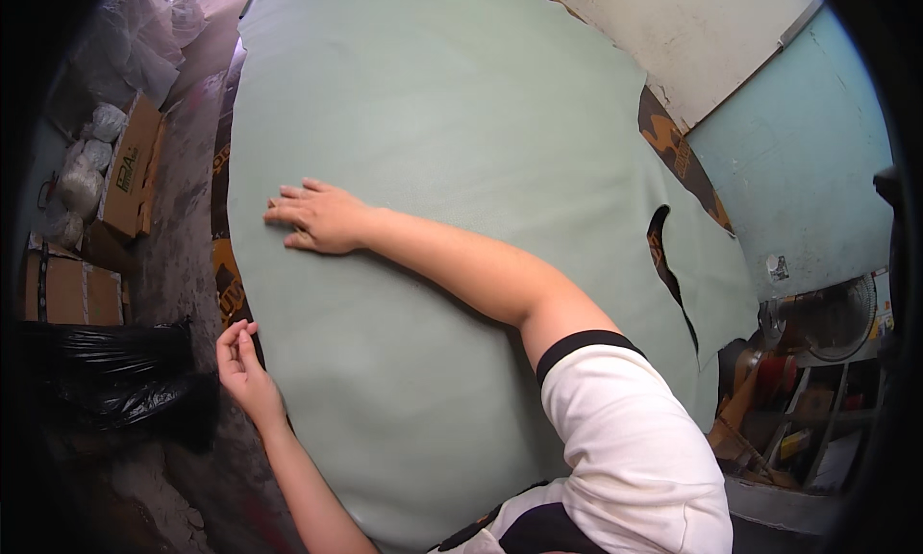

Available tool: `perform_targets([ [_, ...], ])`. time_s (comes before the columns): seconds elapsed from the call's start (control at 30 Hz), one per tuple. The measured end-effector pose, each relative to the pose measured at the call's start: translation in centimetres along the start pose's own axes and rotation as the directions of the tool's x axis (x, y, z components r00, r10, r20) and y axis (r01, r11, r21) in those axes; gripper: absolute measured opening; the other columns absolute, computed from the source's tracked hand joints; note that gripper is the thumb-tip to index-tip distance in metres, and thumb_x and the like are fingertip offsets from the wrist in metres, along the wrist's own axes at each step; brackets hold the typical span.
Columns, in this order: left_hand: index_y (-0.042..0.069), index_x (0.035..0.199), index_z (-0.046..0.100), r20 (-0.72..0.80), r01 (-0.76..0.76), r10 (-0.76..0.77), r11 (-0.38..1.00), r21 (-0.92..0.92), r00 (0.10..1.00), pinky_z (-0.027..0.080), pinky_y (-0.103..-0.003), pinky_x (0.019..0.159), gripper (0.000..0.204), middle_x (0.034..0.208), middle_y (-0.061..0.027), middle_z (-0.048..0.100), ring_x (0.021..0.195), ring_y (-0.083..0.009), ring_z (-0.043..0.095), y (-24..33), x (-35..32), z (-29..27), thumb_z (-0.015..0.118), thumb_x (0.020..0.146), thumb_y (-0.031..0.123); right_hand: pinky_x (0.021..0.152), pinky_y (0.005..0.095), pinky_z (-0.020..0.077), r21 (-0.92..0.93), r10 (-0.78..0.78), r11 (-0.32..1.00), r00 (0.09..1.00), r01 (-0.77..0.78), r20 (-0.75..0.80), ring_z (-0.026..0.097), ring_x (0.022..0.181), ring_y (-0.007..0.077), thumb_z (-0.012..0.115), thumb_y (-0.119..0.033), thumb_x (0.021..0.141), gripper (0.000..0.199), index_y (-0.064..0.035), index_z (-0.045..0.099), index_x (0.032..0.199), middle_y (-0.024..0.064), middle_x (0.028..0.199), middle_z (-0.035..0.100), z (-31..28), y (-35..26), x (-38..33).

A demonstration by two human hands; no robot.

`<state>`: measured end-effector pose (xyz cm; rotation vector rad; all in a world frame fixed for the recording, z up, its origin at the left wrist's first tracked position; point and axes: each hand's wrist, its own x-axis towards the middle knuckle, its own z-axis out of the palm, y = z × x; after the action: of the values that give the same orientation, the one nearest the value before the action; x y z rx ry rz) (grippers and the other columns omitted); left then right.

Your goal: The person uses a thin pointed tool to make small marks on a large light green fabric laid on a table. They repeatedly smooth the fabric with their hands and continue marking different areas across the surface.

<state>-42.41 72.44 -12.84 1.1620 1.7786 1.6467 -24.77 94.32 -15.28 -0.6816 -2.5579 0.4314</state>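
Observation:
A large pale green sheet, which looks like a leather hide (433, 121), lies spread out before me, with uneven edges and a long dark slit near its right side. My right hand (322, 217) rests palm down on it toward the left, fingers spread, my arm reaching across the sheet. Beside the hide's left edge, my left hand (252, 376) is closed, thumb and fingers curled together. Whether anything is pinched in those fingers I cannot make out. Brown and orange patterned material (673, 145) shows from under the hide along both sides.
On the left floor stand cardboard boxes (135, 169), clear plastic bags (130, 44) and a black plastic bag (125, 371). At right are a pale blue panel (798, 160), a fan (841, 314) and a shelf with compartments (817, 410).

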Motion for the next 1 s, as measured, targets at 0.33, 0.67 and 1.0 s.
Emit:
perform_targets([
  [0.33,-0.002,0.107,0.061,-0.012,0.022,-0.022,1.0,0.009,1.0,0.046,-0.026,0.088,0.017,0.1,-0.0072,0.066,0.096,-0.0128,0.061,-0.4,-0.1,0.2,0.052,0.102,0.012,0.117,0.0494,0.0211,-0.121,0.825,-0.174,-0.078,-0.977,-0.559,0.037,0.141,0.0285,0.044,-0.044,0.1,0.054,-0.0146,0.042,0.146,0.0116,0.148,0.046,-25.7,22.5,-32.9],
  [0.67,-0.003,0.11,0.06,0.02,-0.01,0.011,0.999,-0.038,1.0,0.045,-0.027,0.092,0.018,0.103,-0.0088,0.066,0.098,-0.0134,0.061,-1.0,0.2,-0.3,0.05,0.103,0.01,0.12,0.0458,0.0213,-0.085,0.317,0.946,0.948,-0.313,0.039,0.031,0.145,0.0319,0.047,-0.032,0.103,0.044,-0.0127,0.044,0.142,0.0083,0.151,0.043,-11.9,-2.6,-22.8],
  [1.0,-0.003,0.106,0.061,0.013,-0.036,0.035,0.997,0.063,0.999,0.047,-0.027,0.088,0.017,0.098,-0.0081,0.067,0.094,-0.0136,0.062,-0.9,0.1,0.2,0.054,0.101,0.011,0.117,0.052,0.0226,-0.357,0.793,-0.394,-0.116,-0.847,-0.598,0.035,0.143,0.0289,0.044,-0.032,0.103,0.043,-0.015,0.046,0.142,0.0156,0.145,0.049,-29.2,14.3,-41.9],
])
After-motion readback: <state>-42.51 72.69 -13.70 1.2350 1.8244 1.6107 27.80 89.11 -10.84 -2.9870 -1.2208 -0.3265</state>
